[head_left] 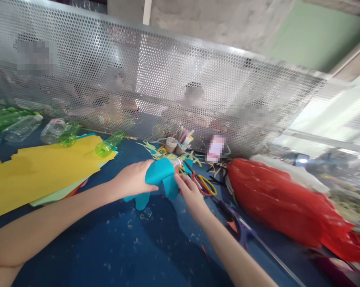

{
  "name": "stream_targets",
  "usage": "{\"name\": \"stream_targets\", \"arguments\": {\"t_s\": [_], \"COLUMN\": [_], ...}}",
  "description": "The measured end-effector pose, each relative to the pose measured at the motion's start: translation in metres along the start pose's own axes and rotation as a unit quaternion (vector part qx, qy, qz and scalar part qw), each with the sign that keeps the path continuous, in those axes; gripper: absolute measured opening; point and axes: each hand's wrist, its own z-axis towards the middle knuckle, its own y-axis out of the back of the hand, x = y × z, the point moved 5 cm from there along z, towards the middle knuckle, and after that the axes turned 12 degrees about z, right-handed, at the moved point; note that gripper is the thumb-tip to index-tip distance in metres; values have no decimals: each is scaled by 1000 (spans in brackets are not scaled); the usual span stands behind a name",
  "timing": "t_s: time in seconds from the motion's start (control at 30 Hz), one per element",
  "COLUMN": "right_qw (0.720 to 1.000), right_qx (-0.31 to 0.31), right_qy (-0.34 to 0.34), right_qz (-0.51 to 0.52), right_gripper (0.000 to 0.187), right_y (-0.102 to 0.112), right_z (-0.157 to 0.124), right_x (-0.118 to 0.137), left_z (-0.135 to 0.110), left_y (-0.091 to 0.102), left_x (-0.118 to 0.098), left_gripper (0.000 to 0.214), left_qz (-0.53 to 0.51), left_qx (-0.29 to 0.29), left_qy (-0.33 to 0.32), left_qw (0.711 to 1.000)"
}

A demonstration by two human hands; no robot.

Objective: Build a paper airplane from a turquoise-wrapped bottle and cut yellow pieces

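A small plastic bottle wrapped in teal paper (159, 170) is held above the blue tabletop, its clear neck (177, 162) pointing right and away. My left hand (136, 177) is closed around the wrapped body from the left, with the thumb beneath it. Flaps of teal paper (142, 200) hang below that hand. The fingertips of my right hand (189, 193) pinch the edge of a hanging teal paper flap (170, 187) at the neck end. A bit of orange shows beside those fingertips. Just beyond my right hand lie scissors with red and yellow handles (210, 185).
Yellow paper sheets (48, 167) and green and clear bottles (110, 144) lie on the left. Paper scraps and small cups (170, 145) sit along the perforated metal screen (156, 71). A blue glue gun (242, 227) and a red plastic bag (275, 199) are on the right. People sit behind the screen.
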Motion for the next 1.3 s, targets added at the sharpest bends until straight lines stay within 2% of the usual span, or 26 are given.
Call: {"name": "stream_targets", "arguments": {"t_s": [0.1, 0.17, 0.2, 0.27, 0.33, 0.4, 0.5, 0.63, 0.77, 0.83, 0.97, 1.07, 1.17, 1.3], "right_qw": [995, 987, 984, 982, 984, 987, 988, 986, 983, 980, 973, 982, 991, 994], "right_qx": [-28, -50, -62, -67, -37, 8, 68, 104, 123, 130, 152, 112, 41, -51], "right_qy": [-39, -70, -84, -108, -126, -126, -117, -117, -119, -132, -150, -125, -103, -76], "right_qz": [86, 133, 145, 143, 122, 100, 68, 60, 71, 73, 92, 89, 79, 67], "right_gripper": [39, 43, 43, 43, 43, 44, 50, 61, 62, 59, 59, 57, 50, 44], "right_y": [6, 9, 10, 10, 3, -8, -25, -34, -26, -19, -12, -4, 9, 33], "right_z": [3, 7, 9, 10, 7, -1, -18, -28, -24, -21, -17, -9, 2, 15], "right_x": [-4, -9, -12, -16, -19, -16, -8, -2, -6, -7, -1, 5, 7, 8], "left_z": [5, 8, 9, 9, 9, 10, 13, 12, 12, 15, 22, 26, 29, 29], "left_y": [2, 2, 0, -5, -11, -16, -19, -20, -17, -14, -5, 0, 2, -1], "left_x": [8, 13, 14, 15, 16, 17, 17, 17, 15, 16, 30, 40, 48, 51], "left_gripper": [83, 77, 72, 62, 50, 39, 33, 58, 83, 84, 78, 83, 86, 63], "left_qz": [-101, -233, -313, -463, -555, -590, -598, -589, -601, -606, -588, -575, -587, -614], "left_qx": [12, 44, 66, 108, 131, 131, 97, 71, 68, 59, -14, -32, -28, 33], "left_qy": [36, 75, 100, 154, 200, 216, 191, 175, 144, 124, 107, 102, 90, 75], "left_qw": [994, 969, 942, 866, 797, 767, 772, 786, 783, 784, 802, 811, 804, 785]}}
